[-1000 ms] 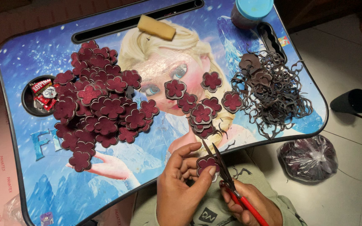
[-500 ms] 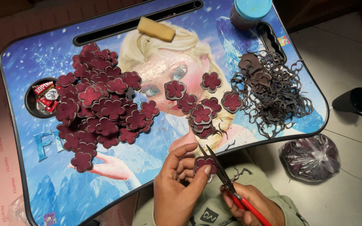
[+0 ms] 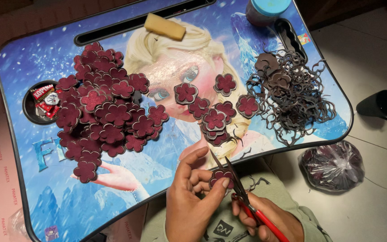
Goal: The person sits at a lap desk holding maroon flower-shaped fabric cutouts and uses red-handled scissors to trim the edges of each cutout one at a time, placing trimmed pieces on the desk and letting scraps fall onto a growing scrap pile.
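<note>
Trimming a maroon flower (image 3: 222,177) with scissors (image 3: 242,197) over the lap.
Left hand (image 3: 193,201) pinches the flower's edge; right hand (image 3: 269,219) clenches the red handles. Flower looks light, thin, floppy: hold near the cut. Beyond: tray (image 3: 23,179), flower pile (image 3: 104,116), offcuts (image 3: 292,103).

The left hand (image 3: 192,204) is raised palm-inward at the lower centre of the view, fingers curled, thumb and fingertips pinched together. The right hand (image 3: 265,219) is kept just beside it, lower and to the right, fingers folded shut in a grip, knuckles turned upward.
</note>
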